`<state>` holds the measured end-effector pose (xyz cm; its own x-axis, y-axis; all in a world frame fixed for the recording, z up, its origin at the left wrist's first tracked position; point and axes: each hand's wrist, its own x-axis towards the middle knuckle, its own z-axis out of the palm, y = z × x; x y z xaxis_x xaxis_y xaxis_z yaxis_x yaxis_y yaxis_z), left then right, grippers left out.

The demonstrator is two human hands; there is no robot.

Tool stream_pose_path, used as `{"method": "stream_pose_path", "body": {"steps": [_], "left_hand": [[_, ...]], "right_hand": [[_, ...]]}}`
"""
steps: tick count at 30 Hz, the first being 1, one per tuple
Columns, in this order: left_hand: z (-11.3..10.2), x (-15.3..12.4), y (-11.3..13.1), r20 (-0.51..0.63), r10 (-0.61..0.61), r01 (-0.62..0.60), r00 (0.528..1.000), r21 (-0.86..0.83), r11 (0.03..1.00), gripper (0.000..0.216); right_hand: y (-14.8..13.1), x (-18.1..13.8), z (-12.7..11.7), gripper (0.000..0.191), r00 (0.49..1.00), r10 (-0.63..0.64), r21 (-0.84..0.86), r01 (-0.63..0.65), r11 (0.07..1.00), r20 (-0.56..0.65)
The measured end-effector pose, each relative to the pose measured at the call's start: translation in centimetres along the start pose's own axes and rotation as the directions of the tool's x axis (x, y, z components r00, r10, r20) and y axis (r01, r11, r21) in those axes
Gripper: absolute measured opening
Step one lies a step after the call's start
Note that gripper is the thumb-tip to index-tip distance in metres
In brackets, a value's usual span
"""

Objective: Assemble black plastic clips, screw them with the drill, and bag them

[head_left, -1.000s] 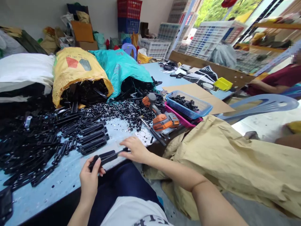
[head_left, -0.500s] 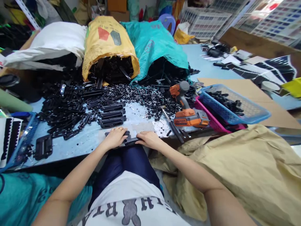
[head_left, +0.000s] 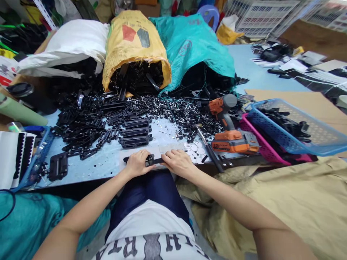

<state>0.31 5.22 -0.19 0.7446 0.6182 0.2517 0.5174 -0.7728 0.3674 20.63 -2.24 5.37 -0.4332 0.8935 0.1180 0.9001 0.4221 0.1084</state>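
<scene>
Step in hand: both hands at work on one long black bar (head_left: 155, 161), lower centre of the frame, at the front edge of the table (head_left: 165, 131). Left hand (head_left: 137, 164) curled over the bar, gripping it; its tip pokes out on the far left. Right hand (head_left: 179, 164) closed by the fingers on the right end. Judgement: piece being fitted or lined up; next move calls for both hands together, one steadying while the other presses or turns.

Nearby: three black pieces (head_left: 137, 131) in a row, just above left hand; hammer (head_left: 211, 151) and drill (head_left: 230, 136) right of centre, neither held.

Hard to make out: middle of the bar lies under left hand, right end under right fingers; one part or two joined, cannot tell. Thumbs mostly hidden. Inside of the yellow sack (head_left: 138, 41), upper centre, too dark to sort. Blue basket (head_left: 282, 138) runs to the right edge.
</scene>
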Motion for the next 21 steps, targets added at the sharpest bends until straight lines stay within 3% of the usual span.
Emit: {"method": "stream_pose_path", "body": {"steps": [4,7,10,13,16,21], "left_hand": [[-0.1,0.1,0.3,0.061,-0.001,0.001,0.998,0.004,1.000,0.050],[-0.6,1.9,0.9,0.082,0.078,-0.080,0.994,0.027,0.996,0.060],[-0.8,6.7,1.7,0.074,0.119,-0.124,0.990,0.070,0.990,0.054],[0.1,13.4,2.0,0.148,0.005,-0.020,0.989,0.105,0.994,0.031],[2.0,19.2,2.0,0.168,-0.104,0.081,0.980,0.137,0.987,0.033],[5.2,23.0,1.7,0.164,-0.119,0.089,0.979,0.182,0.979,0.034]], "right_hand": [[1.4,-0.3,1.4,0.029,0.999,-0.038,0.065,0.038,0.997,-0.006],[2.6,-1.1,3.4,0.032,0.999,-0.029,0.148,0.034,0.988,-0.032],[3.4,-2.0,5.0,0.035,0.999,0.023,0.214,-0.014,0.977,-0.040],[3.6,-2.7,5.8,0.034,0.998,0.057,0.264,-0.048,0.963,-0.023],[3.5,-3.2,5.8,0.037,0.995,0.081,0.309,-0.061,0.949,-0.052],[5.0,-3.8,5.4,0.033,0.966,0.218,0.376,-0.152,0.914,-0.138]]}}
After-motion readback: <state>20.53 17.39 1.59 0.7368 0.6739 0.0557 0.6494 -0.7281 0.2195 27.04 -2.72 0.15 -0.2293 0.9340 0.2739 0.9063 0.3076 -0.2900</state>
